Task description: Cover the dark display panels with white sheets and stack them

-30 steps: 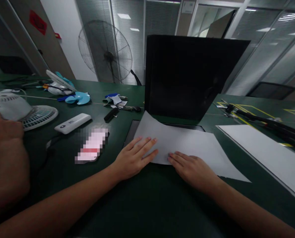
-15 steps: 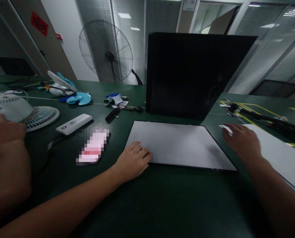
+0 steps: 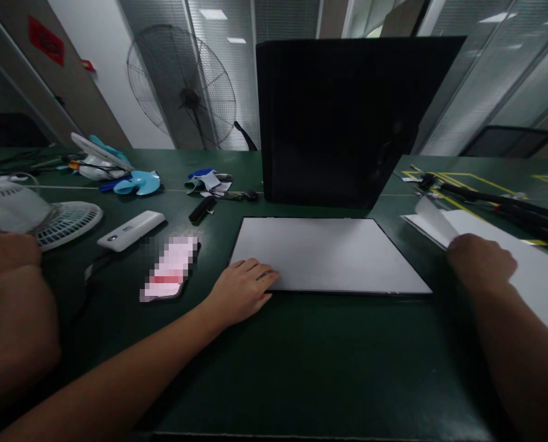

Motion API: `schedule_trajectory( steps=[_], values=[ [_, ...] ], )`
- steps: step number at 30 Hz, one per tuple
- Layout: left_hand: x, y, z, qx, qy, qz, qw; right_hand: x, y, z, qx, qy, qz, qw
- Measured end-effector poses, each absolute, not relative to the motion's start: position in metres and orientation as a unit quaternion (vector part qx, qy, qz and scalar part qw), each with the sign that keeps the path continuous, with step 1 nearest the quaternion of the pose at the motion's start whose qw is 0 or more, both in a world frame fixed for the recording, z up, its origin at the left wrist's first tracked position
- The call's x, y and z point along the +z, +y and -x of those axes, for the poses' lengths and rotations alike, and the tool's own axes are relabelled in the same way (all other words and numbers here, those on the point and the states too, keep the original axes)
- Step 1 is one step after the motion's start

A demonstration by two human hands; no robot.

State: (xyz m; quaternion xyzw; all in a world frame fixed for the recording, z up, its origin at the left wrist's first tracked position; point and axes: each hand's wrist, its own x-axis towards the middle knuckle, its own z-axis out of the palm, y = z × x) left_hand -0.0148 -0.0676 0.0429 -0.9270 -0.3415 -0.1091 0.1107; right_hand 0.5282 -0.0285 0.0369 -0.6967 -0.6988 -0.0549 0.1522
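Yellow lines are marked on the right of a dark green tabletop, on which a white-faced, black-rimmed panel is laid flat. Just behind it, 1 large black slab is stood upright. White sheets are stacked to the right, 1 corner turned up, near black rods. At left are scattered 1 pixelated pink item, 1 white device, 1 small black object, 1 light-blue fan blade and 1 white grille.

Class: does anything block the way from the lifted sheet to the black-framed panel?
Nothing visible does. Between the sheet in the right hand and the panel, only the stack's edge and green tabletop show.
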Motion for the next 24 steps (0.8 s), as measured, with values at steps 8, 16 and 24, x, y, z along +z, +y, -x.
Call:
schedule_trajectory(
  steps=[8,16,24],
  values=[
    [0.046,-0.074,0.015,-0.13,-0.351,0.92,0.113,0.092,-0.069,-0.351,-0.234,-0.632,0.736,0.066],
    [0.045,-0.072,0.015,-0.18,-0.302,0.919,0.177,0.043,-0.09,-0.268,-0.113,-0.914,0.369,0.126],
    [0.042,-0.069,0.015,-0.104,-0.346,0.924,0.122,0.048,-0.057,-0.316,-0.022,-0.867,0.443,0.227]
  ],
)
